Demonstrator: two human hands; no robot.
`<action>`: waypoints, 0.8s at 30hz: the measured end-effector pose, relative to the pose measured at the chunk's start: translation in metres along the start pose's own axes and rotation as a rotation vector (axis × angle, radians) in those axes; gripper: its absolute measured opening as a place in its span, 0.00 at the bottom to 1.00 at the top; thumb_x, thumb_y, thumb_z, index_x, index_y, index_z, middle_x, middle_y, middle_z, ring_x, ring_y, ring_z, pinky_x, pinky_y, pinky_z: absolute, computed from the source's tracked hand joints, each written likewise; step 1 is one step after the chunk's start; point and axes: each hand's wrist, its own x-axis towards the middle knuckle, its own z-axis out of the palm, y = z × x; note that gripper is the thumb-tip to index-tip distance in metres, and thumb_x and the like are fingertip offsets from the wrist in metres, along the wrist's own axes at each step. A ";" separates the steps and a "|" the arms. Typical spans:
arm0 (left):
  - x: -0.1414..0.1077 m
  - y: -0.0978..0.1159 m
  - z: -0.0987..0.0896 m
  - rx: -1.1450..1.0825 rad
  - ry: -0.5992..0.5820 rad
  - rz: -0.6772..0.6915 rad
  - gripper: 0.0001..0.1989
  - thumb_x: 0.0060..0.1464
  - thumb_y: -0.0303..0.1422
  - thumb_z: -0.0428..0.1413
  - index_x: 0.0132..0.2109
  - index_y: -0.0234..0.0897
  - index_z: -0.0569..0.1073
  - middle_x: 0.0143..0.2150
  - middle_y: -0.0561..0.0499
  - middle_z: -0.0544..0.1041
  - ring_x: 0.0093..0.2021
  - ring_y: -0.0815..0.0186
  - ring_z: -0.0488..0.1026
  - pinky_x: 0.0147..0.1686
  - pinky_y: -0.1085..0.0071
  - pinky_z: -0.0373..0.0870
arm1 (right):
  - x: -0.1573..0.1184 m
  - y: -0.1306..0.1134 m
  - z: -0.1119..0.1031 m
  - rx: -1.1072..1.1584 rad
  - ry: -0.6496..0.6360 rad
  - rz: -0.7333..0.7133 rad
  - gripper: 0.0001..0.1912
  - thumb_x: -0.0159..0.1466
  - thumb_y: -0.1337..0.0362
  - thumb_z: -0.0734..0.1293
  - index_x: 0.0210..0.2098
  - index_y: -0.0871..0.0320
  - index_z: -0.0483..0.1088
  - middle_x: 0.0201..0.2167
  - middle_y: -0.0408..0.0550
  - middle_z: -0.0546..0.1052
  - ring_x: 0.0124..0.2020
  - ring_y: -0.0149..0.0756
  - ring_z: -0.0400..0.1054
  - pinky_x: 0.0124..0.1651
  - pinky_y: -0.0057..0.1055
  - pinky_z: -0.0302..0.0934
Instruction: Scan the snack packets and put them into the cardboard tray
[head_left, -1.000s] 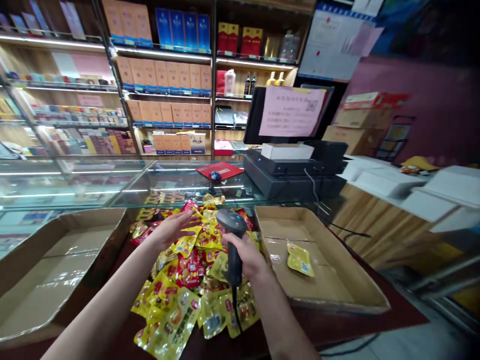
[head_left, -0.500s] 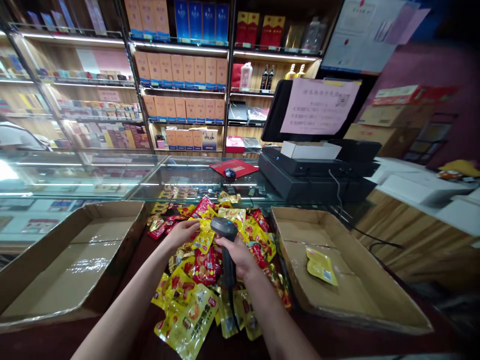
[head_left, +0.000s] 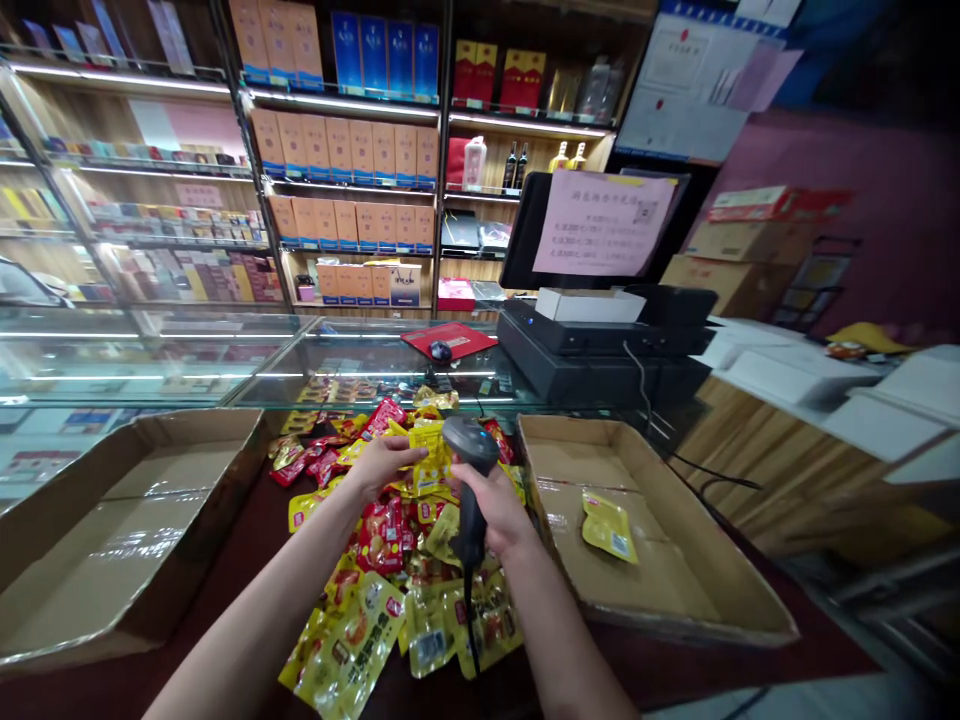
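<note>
My right hand (head_left: 497, 505) is wrapped round the handle of a dark barcode scanner (head_left: 470, 500), its head tipped up and its cord hanging down. Just left of it, my left hand (head_left: 382, 465) pinches a yellow snack packet (head_left: 430, 458) by its left edge. The scanner head partly hides that packet's right side. Under both hands lies a heap of yellow and red snack packets (head_left: 382, 535). A larger yellow packet (head_left: 356, 640) rests at the near end of the heap. One yellow packet (head_left: 609, 527) lies in the shallow cardboard tray (head_left: 720, 600) on the right.
Another shallow cardboard tray (head_left: 135, 600) sits on the left. Behind the heap is a glass counter (head_left: 337, 350) with a mouse (head_left: 440, 351) on a red pad. A monitor (head_left: 521, 235) and black till (head_left: 592, 360) stand at the back right, before stocked shelves.
My left hand now holds the yellow packet raised and more upright beside the scanner. Both hands and the scanner have shifted slightly right relative to the heap. The view has turned a little right.
</note>
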 end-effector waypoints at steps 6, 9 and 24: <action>0.015 0.003 0.020 -0.008 -0.098 -0.057 0.19 0.31 0.40 0.68 0.26 0.34 0.69 0.21 0.58 0.65 0.21 0.75 0.64 0.25 0.73 0.66 | -0.008 -0.014 -0.025 -0.065 0.006 -0.081 0.16 0.46 0.59 0.72 0.34 0.59 0.73 0.32 0.46 0.77 0.34 0.35 0.68 0.40 0.30 0.62; 0.027 0.014 0.021 -0.014 -0.100 -0.075 0.19 0.30 0.37 0.68 0.26 0.34 0.68 0.23 0.57 0.67 0.22 0.74 0.66 0.29 0.70 0.69 | -0.018 -0.016 -0.030 -0.140 0.008 -0.144 0.14 0.48 0.59 0.71 0.33 0.59 0.74 0.31 0.45 0.77 0.33 0.35 0.68 0.38 0.29 0.61; 0.053 0.051 0.018 -0.062 -0.023 -0.093 0.23 0.23 0.31 0.71 0.27 0.34 0.68 0.24 0.55 0.72 0.24 0.71 0.69 0.32 0.64 0.73 | -0.044 -0.002 -0.010 -0.167 -0.105 0.003 0.14 0.47 0.57 0.70 0.26 0.62 0.68 0.20 0.46 0.72 0.19 0.32 0.66 0.18 0.26 0.62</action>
